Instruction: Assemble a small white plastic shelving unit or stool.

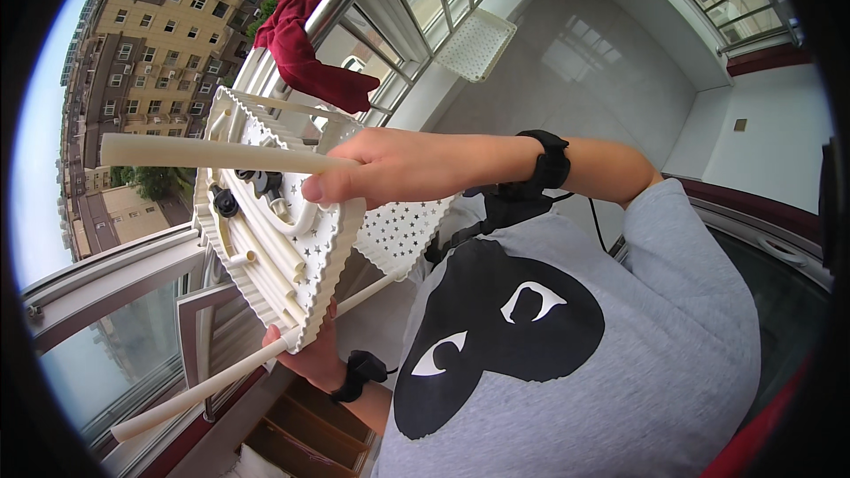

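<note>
Balcony, tight on the person's left: glass railing [390,0] w/ metal bars runs along that side, red cloth [305,53] draped over its top rail. Open white floor [567,80] stretches away to the far end, w/ more railing there; most free room is on that side. A perforated white panel [476,42] leans at the railing base.

Cream plastic rack [274,230] held up in front of the chest, between both hands, tilted on edge, close to the railing. Ribbed rim, flat face punched w/ small star holes, several cream tubes clipped across it, two black knobs near its upper left. A second star-holed leaf [403,235] sticks out behind it toward the chest.

Right hand [381,168] clenched on a long cream tube [212,155] at the rack's top, thumb pressed on the rim; tube pokes out left past the rack edge. Left hand [310,350] grasps the rack's lower edge from below; a second tube [230,376] slants down-left past it; can't tell if the fingers hold it too.

Both wrists wear black straps. Grey shirt [584,345] w/ big black heart-shape & white eyes. Brown cartons [301,434] on floor below.
</note>
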Demonstrator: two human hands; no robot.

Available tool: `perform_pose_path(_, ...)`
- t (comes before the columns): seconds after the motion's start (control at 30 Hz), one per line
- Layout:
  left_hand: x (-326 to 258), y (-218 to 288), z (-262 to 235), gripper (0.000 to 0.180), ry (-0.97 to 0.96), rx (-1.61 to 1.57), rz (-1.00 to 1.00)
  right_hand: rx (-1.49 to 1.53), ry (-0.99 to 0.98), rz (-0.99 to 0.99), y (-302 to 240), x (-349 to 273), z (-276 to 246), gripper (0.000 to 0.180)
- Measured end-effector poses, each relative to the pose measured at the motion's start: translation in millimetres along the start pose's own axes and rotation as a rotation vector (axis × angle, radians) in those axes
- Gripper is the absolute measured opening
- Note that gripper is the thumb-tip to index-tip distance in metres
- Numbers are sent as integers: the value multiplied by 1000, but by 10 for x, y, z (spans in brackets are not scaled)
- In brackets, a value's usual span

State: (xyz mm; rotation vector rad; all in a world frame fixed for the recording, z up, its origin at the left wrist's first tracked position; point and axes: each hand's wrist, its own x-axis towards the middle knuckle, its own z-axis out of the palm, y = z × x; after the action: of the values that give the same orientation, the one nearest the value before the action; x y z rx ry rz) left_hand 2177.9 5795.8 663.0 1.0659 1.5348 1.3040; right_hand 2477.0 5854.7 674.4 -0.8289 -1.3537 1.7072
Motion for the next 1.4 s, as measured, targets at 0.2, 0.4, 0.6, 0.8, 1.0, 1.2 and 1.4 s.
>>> perform_pose_path(0.2,-126,62,-186,48,-1,-259,-262,89,5,53,137,35,422,56)
perform_pose_path(0.4,-75,-211,-840,38,-95,-490,-399,-63,142,-17,282,136,999,65)
perform_pose_path(0.6,87,-277,-1165,34,-551,-495,-307,11,120,36,201,328,1168,63)
perform_pose_path(0.8,107,54,-1083,37,-295,-359,-192,20,31,-5,48,494,1067,63)
perform_pose_path(1.0,116,828,-609,38,192,-333,-109,138,-16,-160,-276,737,900,66)
perform_pose_path(1.2,96,1103,-783,65,197,-415,-233,90,-77,-276,-537,767,782,69)
perform_pose_path(1.4,-91,1148,-1084,75,-69,-531,-227,208,-168,-146,-842,645,806,54)
